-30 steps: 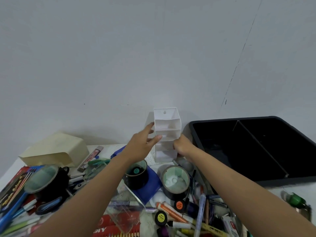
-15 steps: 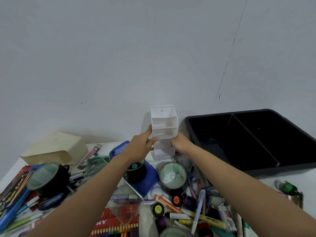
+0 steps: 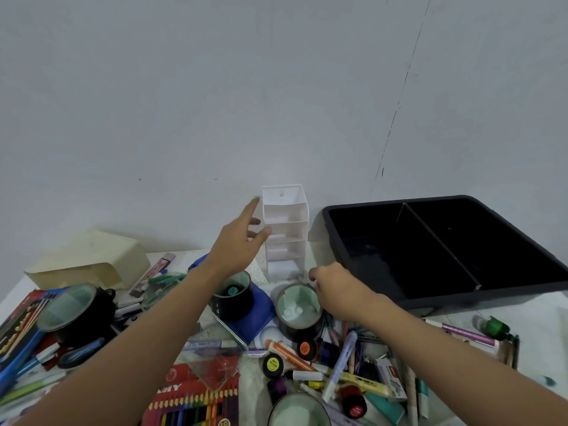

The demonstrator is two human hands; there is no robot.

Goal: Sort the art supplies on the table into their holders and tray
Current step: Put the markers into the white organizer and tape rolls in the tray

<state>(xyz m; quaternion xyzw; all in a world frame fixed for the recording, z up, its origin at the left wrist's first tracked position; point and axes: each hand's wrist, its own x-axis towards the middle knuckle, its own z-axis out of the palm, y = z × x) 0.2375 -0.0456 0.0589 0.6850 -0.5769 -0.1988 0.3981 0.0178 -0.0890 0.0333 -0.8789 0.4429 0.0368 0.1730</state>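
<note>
The white tiered holder (image 3: 285, 235) stands upright against the wall at the back of the table (image 3: 538, 318), just left of the black divided tray (image 3: 507, 256) and right of a beige box (image 3: 89, 259). The left hand (image 3: 236, 244) is spread wide and holds nothing, its thumb at the holder's left front edge. The right hand (image 3: 332, 287) sits low by the holder's foot, above a grey tape roll (image 3: 298, 305), fingers bent down; whether they pinch anything cannot be told. Markers, a black tape roll (image 3: 232, 295) and a coloured pencil box (image 3: 196, 401) crowd the foreground.
</note>
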